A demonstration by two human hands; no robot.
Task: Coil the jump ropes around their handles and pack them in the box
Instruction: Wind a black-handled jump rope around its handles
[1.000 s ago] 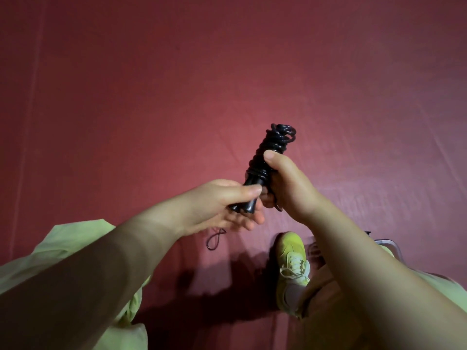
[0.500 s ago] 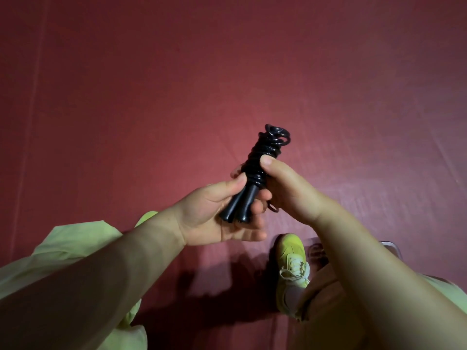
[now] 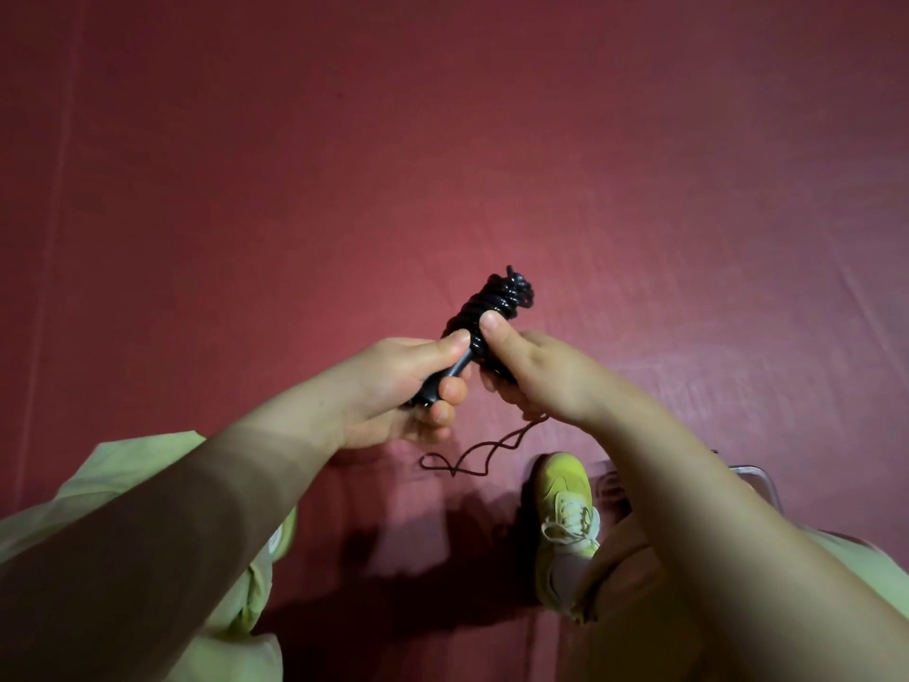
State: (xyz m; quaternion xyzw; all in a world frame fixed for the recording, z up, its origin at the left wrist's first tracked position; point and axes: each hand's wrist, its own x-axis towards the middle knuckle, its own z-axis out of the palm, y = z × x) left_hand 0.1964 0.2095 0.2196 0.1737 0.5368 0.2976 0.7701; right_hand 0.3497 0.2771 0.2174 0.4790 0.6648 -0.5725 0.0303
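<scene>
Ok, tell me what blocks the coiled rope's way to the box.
Cannot say: both the left hand and right hand grip the coiled jump rope, but no box is clearly in view.

Dim, warm light falls from above onto the red floor (image 3: 442,164), brightest mid-frame and darkening toward the corners. Near shadows pool beneath the arms. Wide-angle bending stretches the edges; the near forearms look soft.

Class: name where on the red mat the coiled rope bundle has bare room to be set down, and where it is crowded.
Free: the red mat beyond and left of both hands. Crowded: near the body, where the thin cord, yellow shoe and clear box corner lie.
</scene>
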